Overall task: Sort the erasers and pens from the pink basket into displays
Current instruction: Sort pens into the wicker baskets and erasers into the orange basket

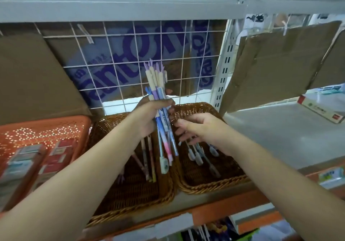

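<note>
My left hand (pixel 149 116) grips a bunch of pens (pixel 157 84), blue, purple and cream, held upright above two brown wicker baskets. My right hand (pixel 194 129) is just right of the bunch with curled fingers, and several grey-capped pens (pixel 196 155) hang below it over the right wicker basket (pixel 233 175); whether the fingers hold them is unclear. A few pens (pixel 149 166) lie in the left wicker basket (pixel 130 194). The orange-pink perforated basket (pixel 56 129) stands at the left with boxed erasers (pixel 22 158) in it.
A white wire grid (pixel 121 63) backed by cardboard closes the shelf behind. A grey shelf board (pixel 119 7) runs overhead. To the right lies a bare grey shelf (pixel 280 138) with a red-and-white box (pixel 321 110). An orange shelf edge (pixel 214 214) runs in front.
</note>
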